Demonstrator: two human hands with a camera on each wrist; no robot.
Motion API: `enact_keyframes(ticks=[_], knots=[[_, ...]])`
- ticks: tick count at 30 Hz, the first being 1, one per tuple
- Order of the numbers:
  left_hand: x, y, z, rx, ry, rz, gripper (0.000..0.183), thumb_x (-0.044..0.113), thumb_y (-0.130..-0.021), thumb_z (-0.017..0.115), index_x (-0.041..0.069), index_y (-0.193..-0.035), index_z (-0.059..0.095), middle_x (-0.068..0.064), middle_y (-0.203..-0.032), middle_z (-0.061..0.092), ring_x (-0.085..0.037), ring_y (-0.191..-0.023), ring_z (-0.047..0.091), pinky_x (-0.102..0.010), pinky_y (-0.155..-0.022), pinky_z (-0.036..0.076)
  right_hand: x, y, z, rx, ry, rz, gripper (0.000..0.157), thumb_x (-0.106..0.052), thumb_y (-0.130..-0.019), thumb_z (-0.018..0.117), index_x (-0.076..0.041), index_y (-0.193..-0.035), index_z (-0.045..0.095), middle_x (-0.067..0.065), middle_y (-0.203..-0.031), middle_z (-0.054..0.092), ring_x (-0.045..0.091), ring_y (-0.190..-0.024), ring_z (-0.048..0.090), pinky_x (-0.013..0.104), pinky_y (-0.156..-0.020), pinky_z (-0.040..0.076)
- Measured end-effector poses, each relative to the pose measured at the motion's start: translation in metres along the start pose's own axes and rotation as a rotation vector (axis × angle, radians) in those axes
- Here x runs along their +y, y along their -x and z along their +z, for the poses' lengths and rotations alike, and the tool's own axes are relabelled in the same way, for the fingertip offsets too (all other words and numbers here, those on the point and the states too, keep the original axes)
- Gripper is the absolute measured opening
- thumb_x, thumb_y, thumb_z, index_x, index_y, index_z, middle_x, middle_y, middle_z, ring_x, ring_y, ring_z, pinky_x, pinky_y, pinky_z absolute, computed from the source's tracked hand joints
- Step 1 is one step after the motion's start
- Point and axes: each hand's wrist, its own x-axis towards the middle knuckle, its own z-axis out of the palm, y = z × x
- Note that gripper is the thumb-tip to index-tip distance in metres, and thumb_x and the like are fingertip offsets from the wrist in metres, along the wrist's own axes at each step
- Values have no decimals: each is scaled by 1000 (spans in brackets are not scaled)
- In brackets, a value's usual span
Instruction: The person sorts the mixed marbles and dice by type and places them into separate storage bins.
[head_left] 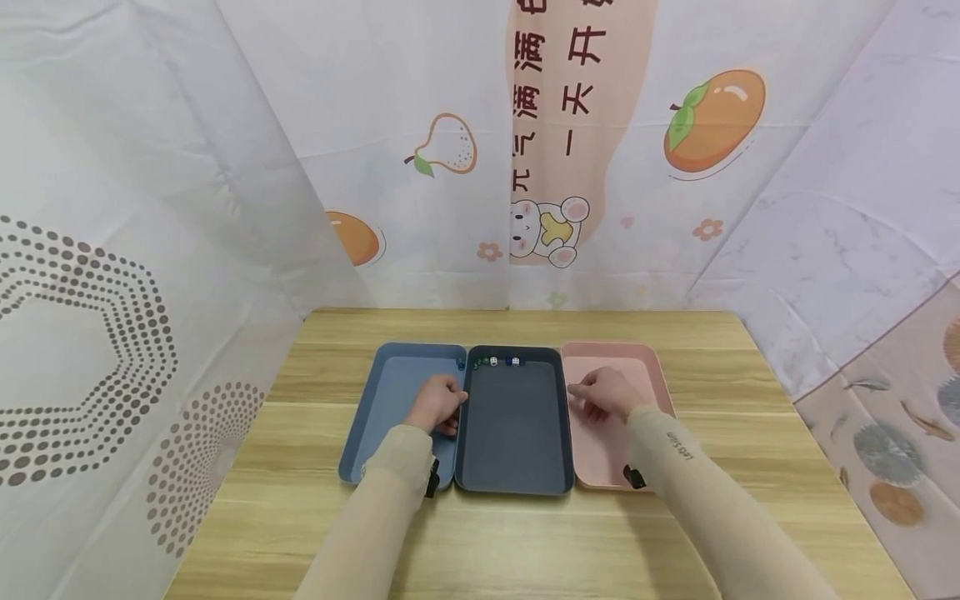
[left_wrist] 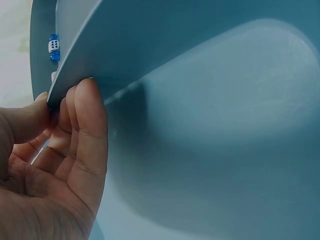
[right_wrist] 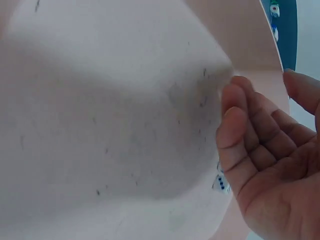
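Observation:
My left hand (head_left: 440, 402) pinches the right rim of the blue tray (head_left: 363, 417), thumb on the dark tray's side and fingers inside the blue one. The right hand (head_left: 606, 392) holds the left rim of the pink tray (head_left: 658, 375), its thumb outside and fingers bent along the inner wall. Between them lies the dark grey-blue tray (head_left: 514, 433). Along its far wall sit white dice (head_left: 493, 362) among small blue and green pieces. A small blue piece (head_left: 461, 363) lies in the blue tray's far right corner. A white die (right_wrist: 221, 184) shows beside my right fingers, partly hidden.
The three trays stand side by side on a wood-grain table (head_left: 510, 542). Behind it hangs a white printed curtain (head_left: 450, 217), and patterned cloths flank both sides. Dark scuff marks speckle the pink tray's floor in the right wrist view.

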Motion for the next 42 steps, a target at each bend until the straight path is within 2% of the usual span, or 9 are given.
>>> enact_keyframes(ticks=[5,10,21,25,28,33,37,42], knots=[[-1,0,0,-1,2,6,17,12,-103,62,4,-88,60,-14,-74,57,-25,-57,60,-35,-47,57,-3,1,8,-29,-44,28,35,-36,-98,70,-4,-84,72,10,-70,69,22,-61,65,31,-61,56],[0,0,0,6,-5,5,18,12,-103,63,4,-87,59,-13,-73,56,-25,-56,60,-35,-47,57,-10,1,14,-53,-90,44,33,-31,-99,69,-2,-83,73,11,-69,70,21,-58,66,32,-57,57],[-1,0,3,14,7,5,15,14,-103,64,4,-92,62,-14,-76,60,-25,-57,62,-36,-47,58,-22,5,16,-43,-60,59,30,-20,-101,65,3,-83,74,11,-66,71,24,-58,70,35,-59,60],[-2,-1,3,39,3,29,13,13,-101,66,3,-93,63,-15,-76,62,-25,-57,63,-36,-47,57,-25,5,17,-42,-60,75,30,-19,-101,64,2,-83,75,11,-67,71,24,-60,71,35,-60,61],[-2,-2,4,82,-13,75,12,13,-100,68,4,-93,65,-14,-74,63,-23,-54,61,-34,-46,56,-26,6,19,-30,-54,79,30,-18,-101,64,3,-84,76,10,-67,72,24,-61,71,34,-60,60],[13,1,7,133,-47,150,8,15,-99,69,7,-99,69,-15,-81,67,-20,-50,57,-33,-46,53,-27,9,20,-17,-37,74,31,-19,-102,63,4,-85,76,10,-69,73,25,-62,72,35,-61,60],[30,2,14,120,-48,215,18,15,-100,69,6,-115,72,-18,-91,69,-19,-51,57,-34,-47,53,-26,8,20,-24,-49,86,32,-19,-102,62,4,-84,76,11,-69,73,25,-63,72,35,-62,61],[47,-2,23,75,-51,247,30,17,-99,71,10,-128,73,-21,-88,73,-17,-45,53,-34,-46,51,-26,8,20,-33,-73,98,34,-19,-103,62,5,-83,75,13,-70,72,27,-63,73,37,-62,62]])
